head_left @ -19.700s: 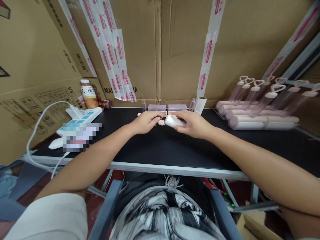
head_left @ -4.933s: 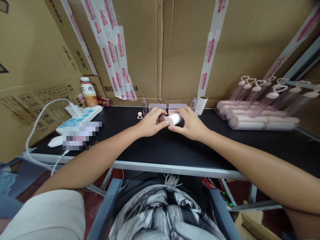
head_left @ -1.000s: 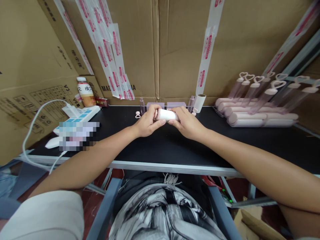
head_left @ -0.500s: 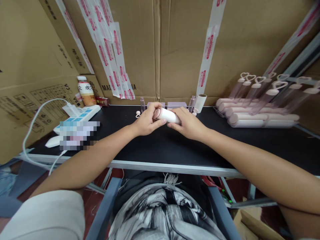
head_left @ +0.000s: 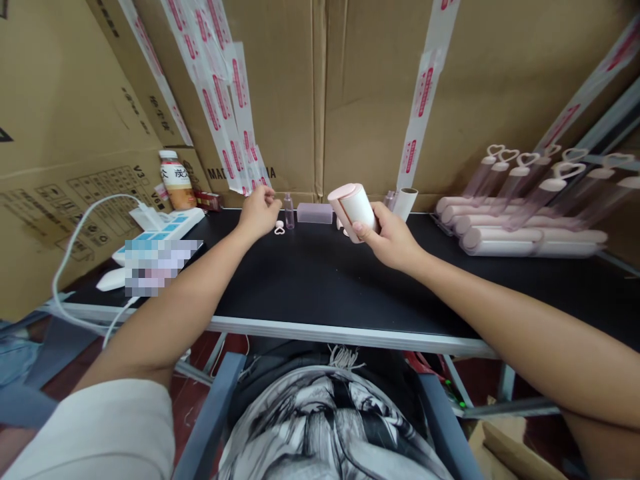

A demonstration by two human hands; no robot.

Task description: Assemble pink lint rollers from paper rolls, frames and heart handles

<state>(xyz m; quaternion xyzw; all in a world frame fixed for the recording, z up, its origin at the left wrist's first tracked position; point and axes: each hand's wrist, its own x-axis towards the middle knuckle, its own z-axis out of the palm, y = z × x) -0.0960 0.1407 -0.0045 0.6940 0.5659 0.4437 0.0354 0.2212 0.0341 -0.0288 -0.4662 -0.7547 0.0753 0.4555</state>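
Note:
In my right hand (head_left: 393, 235) is a lint roller (head_left: 359, 210), a thick white cylinder with a pale pink end, tilted above the black tabletop (head_left: 325, 287). My fingers wrap round its right end. My left hand (head_left: 260, 212) is raised with its fingers loosely bent and apart, just in front of the lower ends of the tape strips (head_left: 240, 127) on the cardboard; whether it touches them I cannot tell. Beside it stand a small clear purple tube (head_left: 289, 212) and a pink heart-shaped handle (head_left: 279, 228). Behind lies a purple translucent case (head_left: 315, 213).
On the right several lint rollers (head_left: 530, 241) lie stacked, their heart-ended clear handles pointing up. A white roll (head_left: 406, 202) stands near the back cardboard (head_left: 370, 93). To the left are a drink bottle (head_left: 177, 183), a power strip (head_left: 165, 233) and a white cable (head_left: 60, 267).
My left hand has let go of the lint roller and moved left and up to the tape strips. My right hand keeps the roller, now tipped more upright and lifted.

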